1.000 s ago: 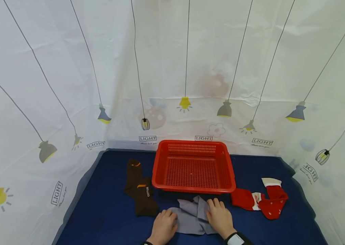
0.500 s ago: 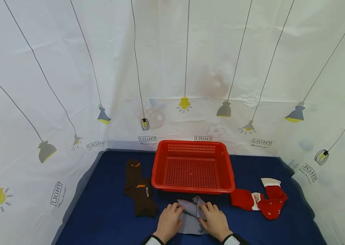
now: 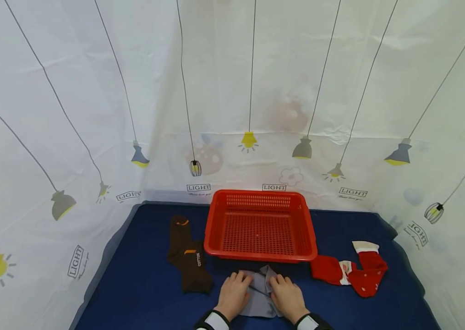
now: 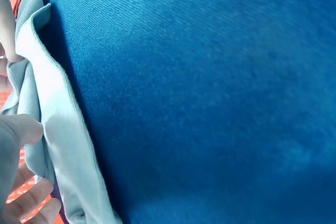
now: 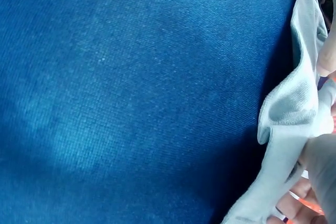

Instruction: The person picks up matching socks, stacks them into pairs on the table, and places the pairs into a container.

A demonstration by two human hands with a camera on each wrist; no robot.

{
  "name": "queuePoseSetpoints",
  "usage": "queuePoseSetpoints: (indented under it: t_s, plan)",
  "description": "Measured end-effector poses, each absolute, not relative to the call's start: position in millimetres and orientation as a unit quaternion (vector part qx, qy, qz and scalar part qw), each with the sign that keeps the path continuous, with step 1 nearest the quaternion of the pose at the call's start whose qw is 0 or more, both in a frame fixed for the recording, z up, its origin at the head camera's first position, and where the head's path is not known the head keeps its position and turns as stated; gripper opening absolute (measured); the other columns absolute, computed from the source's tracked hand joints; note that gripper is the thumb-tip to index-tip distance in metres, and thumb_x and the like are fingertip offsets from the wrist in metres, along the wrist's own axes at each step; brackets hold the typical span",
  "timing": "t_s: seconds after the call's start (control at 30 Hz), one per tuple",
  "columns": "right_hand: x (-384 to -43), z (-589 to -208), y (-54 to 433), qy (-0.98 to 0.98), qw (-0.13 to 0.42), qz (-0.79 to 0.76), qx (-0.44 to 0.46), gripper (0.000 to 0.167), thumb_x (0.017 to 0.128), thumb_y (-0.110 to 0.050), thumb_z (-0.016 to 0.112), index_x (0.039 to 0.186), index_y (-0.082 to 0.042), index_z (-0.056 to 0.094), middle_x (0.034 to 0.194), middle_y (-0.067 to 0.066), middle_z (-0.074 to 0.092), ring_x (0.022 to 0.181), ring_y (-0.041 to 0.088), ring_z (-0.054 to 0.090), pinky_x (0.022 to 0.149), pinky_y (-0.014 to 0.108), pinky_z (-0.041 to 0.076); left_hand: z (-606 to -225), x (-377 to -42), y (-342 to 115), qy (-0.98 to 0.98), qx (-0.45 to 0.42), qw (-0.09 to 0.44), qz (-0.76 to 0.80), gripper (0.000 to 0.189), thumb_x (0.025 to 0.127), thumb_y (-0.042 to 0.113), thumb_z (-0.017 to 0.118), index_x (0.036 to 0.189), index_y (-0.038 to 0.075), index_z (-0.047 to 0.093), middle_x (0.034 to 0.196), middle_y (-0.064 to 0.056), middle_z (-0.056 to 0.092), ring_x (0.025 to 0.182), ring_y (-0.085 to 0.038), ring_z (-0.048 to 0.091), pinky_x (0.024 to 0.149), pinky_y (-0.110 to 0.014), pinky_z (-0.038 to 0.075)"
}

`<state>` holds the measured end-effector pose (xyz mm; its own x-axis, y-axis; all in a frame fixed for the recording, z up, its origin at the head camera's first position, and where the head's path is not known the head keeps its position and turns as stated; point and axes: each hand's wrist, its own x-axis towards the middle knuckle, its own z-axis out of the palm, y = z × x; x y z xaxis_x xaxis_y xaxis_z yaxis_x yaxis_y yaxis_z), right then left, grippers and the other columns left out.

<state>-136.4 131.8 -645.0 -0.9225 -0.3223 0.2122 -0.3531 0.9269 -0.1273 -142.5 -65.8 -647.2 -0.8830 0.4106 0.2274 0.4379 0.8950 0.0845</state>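
A grey sock (image 3: 259, 305) lies on the navy cloth in front of the basket, one part folded across another. My left hand (image 3: 234, 295) pinches its left side; in the left wrist view the thumb (image 4: 30, 129) presses the fabric with fingers behind. On the other side my right hand (image 3: 287, 298) grips the folded part between thumb and fingers. The hands hide both ends of the sock in the head view. In the right wrist view, the sock's near edge (image 5: 289, 103) bulges in a loose fold.
A red plastic basket (image 3: 257, 256) stands just beyond the hands. Brown socks (image 3: 191, 266) lie to its left, red socks with white cuffs (image 3: 368, 275) to its right. A white printed curtain (image 3: 224, 91) encloses the navy-covered table (image 3: 133, 284).
My left hand has shifted forward and right, further onto the grey sock. My right hand has moved slightly left and nearer me, so the hands are closer together. The other socks and basket stay put.
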Motion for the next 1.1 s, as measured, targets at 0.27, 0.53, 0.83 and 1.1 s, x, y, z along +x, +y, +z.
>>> queuePoseSetpoints:
  t_s: [0.27,0.53,0.83,1.1]
  plan:
    - [-139.3,-648.9,132.0,-0.976,0.109,0.083,0.168,0.029,0.075,-0.010,0.086,0.088,-0.013,0.060,0.082,0.003,0.060,0.067,0.022,0.058,0.052,0.034,0.048,-653.2,-145.9,-61.2,-0.965,-0.214,0.139,-0.057,0.025,0.074,0.016,0.088,0.094,0.022,0.073,0.092,0.002,0.068,0.082,-0.016,0.063,0.070,-0.028,0.050]
    - [-143.6,-633.4,139.1,-0.975,0.090,0.139,0.147,0.023,0.080,-0.002,0.077,0.090,-0.013,0.059,0.083,0.003,0.060,0.065,0.020,0.057,0.054,0.034,0.048,-645.3,-150.2,-61.5,-0.961,-0.221,0.152,-0.065,0.017,0.078,0.012,0.084,0.083,0.022,0.071,0.081,0.004,0.065,0.073,-0.014,0.059,0.065,-0.025,0.045]
    - [-145.5,-612.3,160.9,-0.972,0.075,0.203,0.087,0.016,0.083,0.002,0.069,0.093,-0.009,0.062,0.082,0.005,0.064,0.062,0.019,0.061,0.053,0.035,0.049,-623.6,-147.5,-78.7,-0.946,-0.238,0.204,-0.085,0.023,0.074,0.012,0.087,0.083,0.022,0.069,0.077,0.006,0.062,0.071,-0.012,0.056,0.063,-0.022,0.041]
    - [-141.1,-604.6,172.0,-0.972,0.035,0.223,0.063,0.018,0.081,0.004,0.067,0.097,-0.004,0.065,0.082,0.009,0.068,0.063,0.018,0.062,0.057,0.037,0.052,-609.8,-140.7,-90.7,-0.945,-0.240,0.193,-0.110,0.021,0.073,0.009,0.083,0.084,0.021,0.070,0.076,0.006,0.065,0.071,-0.012,0.056,0.064,-0.022,0.043]
